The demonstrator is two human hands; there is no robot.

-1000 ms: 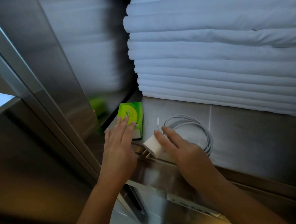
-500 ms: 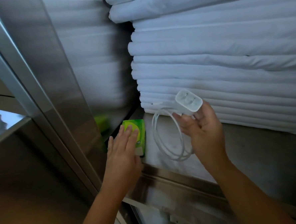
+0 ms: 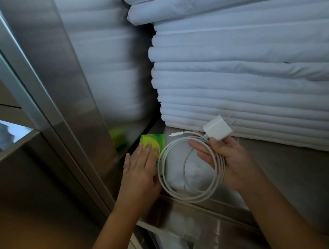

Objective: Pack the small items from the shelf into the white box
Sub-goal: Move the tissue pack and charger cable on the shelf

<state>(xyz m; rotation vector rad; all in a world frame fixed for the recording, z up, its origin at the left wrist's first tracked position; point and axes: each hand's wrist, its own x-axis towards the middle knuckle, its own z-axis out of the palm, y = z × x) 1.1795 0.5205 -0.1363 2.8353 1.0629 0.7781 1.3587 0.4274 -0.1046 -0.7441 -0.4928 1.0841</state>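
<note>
Atop the right grip (image 3: pixel 227 159) sits the charger (image 3: pixel 217 128), cable coil (image 3: pixel 175 189) hanging leftward.

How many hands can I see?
2. The left hand lies flat on the green packet; the right hand holds the white charger and coiled cable.

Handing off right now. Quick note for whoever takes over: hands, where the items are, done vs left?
Left hand: flat, fingers straight, resting on the green packet, which lies on the shelf near its left wall.
Right hand: pinches the white charger; its coiled cable hangs looped over the fingers.
Behind them: a stack of folded white linens, not part of the job.
Done: charger and cable are in hand. The white box is not in view, so nothing shows as packed.
Left: grip the packet, then put both items in the box.
</note>
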